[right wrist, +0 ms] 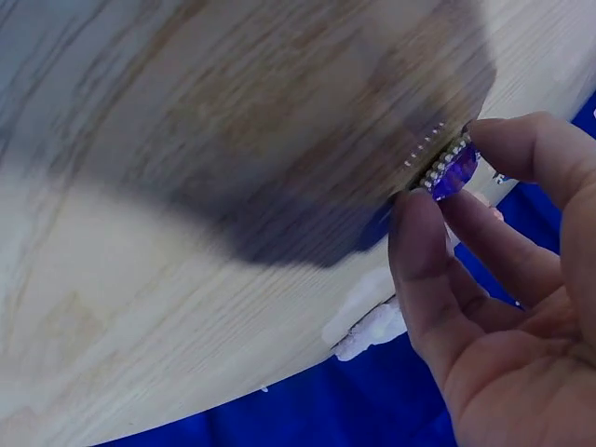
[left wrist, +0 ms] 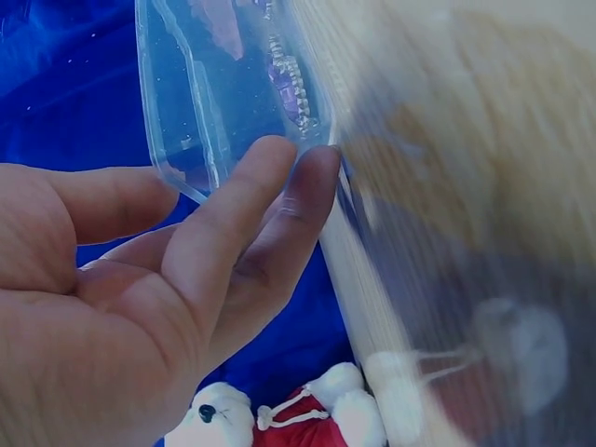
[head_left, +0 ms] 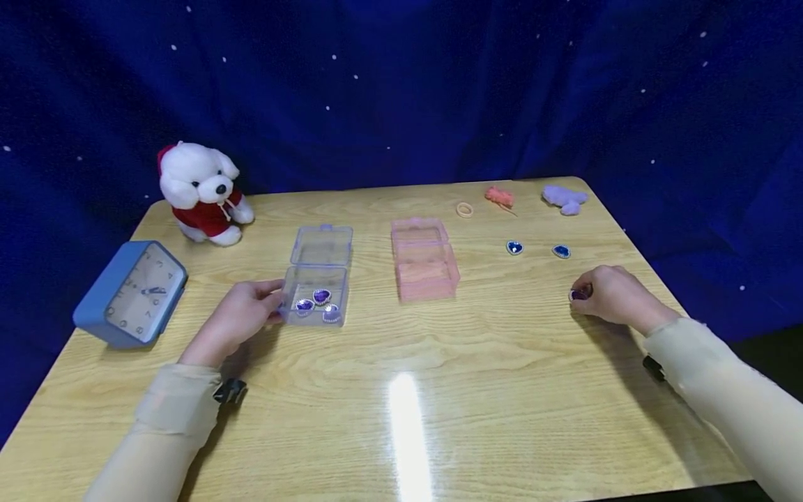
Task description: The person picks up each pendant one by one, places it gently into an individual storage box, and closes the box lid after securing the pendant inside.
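My left hand (head_left: 241, 317) is at the left side of a clear lilac box (head_left: 316, 296), its fingertips touching the wall. The box's lid (head_left: 323, 246) is folded back. Inside lie a few purple heart-shaped gems (head_left: 322, 297) with silvery beaded rims; one gem (left wrist: 289, 88) shows through the plastic in the left wrist view. At the right of the table, my right hand (head_left: 615, 296) pinches another purple gem (right wrist: 454, 172) by its edges between thumb and fingers, close to the wood. Two blue gems (head_left: 514, 247) lie beyond that hand.
A pink clear box (head_left: 426, 279) with its lid back stands mid-table. Farther back are a cream ring (head_left: 464, 210), a coral piece (head_left: 499, 197) and a lilac piece (head_left: 564, 199). A blue clock (head_left: 132, 293) and white plush dog (head_left: 203, 188) stand at left.
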Demonstrator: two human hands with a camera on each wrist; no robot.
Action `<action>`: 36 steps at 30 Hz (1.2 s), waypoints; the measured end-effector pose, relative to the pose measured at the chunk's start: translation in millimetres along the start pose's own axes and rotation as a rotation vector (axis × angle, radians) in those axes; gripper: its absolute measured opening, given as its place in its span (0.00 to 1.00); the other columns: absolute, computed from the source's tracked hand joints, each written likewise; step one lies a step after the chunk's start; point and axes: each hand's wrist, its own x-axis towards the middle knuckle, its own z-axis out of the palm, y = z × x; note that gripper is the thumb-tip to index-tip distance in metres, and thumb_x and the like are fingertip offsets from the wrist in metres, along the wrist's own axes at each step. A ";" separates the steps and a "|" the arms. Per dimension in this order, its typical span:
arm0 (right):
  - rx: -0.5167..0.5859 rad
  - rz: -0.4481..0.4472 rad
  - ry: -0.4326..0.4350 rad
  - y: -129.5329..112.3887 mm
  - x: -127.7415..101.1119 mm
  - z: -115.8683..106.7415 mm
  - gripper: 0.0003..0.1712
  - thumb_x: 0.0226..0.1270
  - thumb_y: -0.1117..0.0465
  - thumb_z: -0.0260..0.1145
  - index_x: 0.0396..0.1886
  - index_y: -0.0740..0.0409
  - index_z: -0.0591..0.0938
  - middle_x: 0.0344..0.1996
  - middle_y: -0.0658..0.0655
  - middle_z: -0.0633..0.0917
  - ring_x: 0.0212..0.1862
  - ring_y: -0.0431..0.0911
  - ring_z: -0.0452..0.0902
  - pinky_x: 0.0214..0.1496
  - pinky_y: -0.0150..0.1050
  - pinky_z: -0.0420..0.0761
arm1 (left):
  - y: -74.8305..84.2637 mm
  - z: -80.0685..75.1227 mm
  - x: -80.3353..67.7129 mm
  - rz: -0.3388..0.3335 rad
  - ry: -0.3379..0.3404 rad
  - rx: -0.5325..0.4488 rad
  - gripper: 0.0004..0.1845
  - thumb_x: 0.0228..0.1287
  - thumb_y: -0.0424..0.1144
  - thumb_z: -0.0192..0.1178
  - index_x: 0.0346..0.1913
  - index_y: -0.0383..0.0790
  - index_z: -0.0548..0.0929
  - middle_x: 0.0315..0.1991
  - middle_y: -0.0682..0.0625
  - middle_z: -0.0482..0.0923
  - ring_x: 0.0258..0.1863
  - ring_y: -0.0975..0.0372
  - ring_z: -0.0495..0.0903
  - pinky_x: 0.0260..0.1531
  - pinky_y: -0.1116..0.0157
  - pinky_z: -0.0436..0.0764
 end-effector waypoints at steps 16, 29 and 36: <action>-0.015 -0.127 0.203 -61.5 22.5 -50.4 0.04 0.54 0.64 0.68 0.28 0.59 0.87 0.18 0.46 0.77 0.23 0.42 0.70 0.29 0.42 0.71 | -4.3 1.4 7.9 0.018 0.005 0.011 0.24 0.79 0.33 0.43 0.71 0.23 0.63 0.57 0.30 0.76 0.50 0.53 0.79 0.44 0.66 0.81; 0.044 -0.411 0.215 -193.9 74.0 -62.4 0.13 0.50 0.69 0.63 0.14 0.50 0.73 0.14 0.45 0.70 0.21 0.41 0.61 0.31 0.39 0.59 | -4.6 3.0 5.7 0.030 0.022 0.014 0.23 0.78 0.32 0.44 0.70 0.22 0.64 0.59 0.29 0.74 0.47 0.53 0.80 0.40 0.68 0.81; 0.113 -0.395 0.046 -274.5 99.4 -50.6 0.06 0.55 0.66 0.66 0.30 0.58 0.88 0.30 0.52 0.86 0.32 0.43 0.77 0.36 0.41 0.78 | -4.5 1.4 4.2 0.032 0.032 0.002 0.23 0.78 0.32 0.44 0.69 0.21 0.64 0.57 0.28 0.75 0.45 0.53 0.81 0.38 0.68 0.81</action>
